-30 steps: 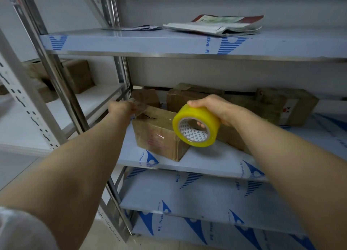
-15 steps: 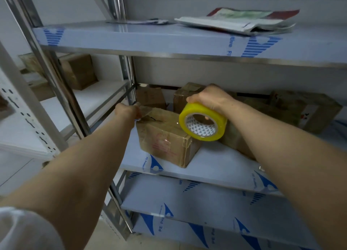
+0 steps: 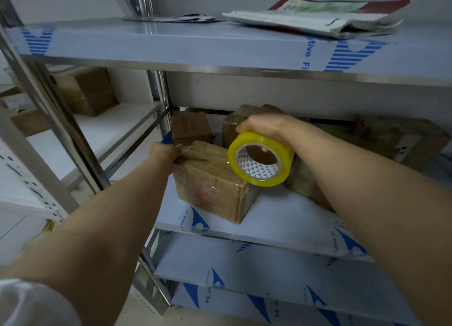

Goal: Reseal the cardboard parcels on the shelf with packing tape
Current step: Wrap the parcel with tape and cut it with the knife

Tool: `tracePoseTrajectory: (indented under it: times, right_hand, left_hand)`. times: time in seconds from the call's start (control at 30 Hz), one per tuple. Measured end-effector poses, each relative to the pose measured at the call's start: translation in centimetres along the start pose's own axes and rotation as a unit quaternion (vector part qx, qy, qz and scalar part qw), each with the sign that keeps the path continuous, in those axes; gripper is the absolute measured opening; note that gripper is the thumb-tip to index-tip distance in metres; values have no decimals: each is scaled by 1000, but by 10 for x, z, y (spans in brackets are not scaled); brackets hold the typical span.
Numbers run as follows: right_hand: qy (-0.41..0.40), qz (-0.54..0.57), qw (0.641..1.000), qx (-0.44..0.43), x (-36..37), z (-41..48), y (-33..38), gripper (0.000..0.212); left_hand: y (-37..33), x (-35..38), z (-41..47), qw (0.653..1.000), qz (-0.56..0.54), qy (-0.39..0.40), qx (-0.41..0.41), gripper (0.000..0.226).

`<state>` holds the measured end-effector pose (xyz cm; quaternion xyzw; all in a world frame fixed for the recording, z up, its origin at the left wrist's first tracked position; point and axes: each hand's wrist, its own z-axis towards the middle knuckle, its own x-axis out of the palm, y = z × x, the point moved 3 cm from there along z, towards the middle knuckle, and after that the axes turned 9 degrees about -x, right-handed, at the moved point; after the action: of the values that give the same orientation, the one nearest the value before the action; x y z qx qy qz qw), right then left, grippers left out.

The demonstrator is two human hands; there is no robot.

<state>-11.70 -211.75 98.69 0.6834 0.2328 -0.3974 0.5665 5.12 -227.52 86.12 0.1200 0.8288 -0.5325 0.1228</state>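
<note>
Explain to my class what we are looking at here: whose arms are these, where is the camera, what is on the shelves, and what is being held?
There is no machine here. A person wears a camera on the head, looking forward and down, so you see their own two arms. The left hand grips the top corner of the front parcel, which stands on the middle shelf. The right hand holds a yellow tape roll close over that parcel. More cardboard parcels stand behind it, and folded papers lie on the top shelf.

L hand grips parcel; R hand holds tape roll.
</note>
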Motion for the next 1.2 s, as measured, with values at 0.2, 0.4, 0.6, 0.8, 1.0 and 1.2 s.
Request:
tracePoseTrajectory:
  times: [0.2, 0.4, 0.6, 0.8, 1.0, 1.2]
  right_hand:
    - [-3, 12, 1000, 8, 0, 4, -3, 25]
    - [-3, 33, 999, 5, 3, 7, -4, 26]
    - [-7, 30, 999, 9, 3, 6, -4, 27]
    - [-11, 38, 999, 6, 3, 5, -5, 27]
    - [15, 41, 999, 0, 5, 4, -6, 37]
    - [141, 260, 955, -7, -3, -16, -42, 32]
  left_hand:
    - [3, 6, -3, 999, 0, 45, -30, 25]
    - [9, 8, -9, 994, -4, 100, -51, 26]
    - [-1, 9, -10, 986, 107, -32, 123, 32]
    - [0, 13, -6, 990, 114, -1, 80, 41]
    - [4, 21, -8, 988, 132, 37, 65, 45]
    - [1, 15, -17, 995, 82, 44, 42, 38]
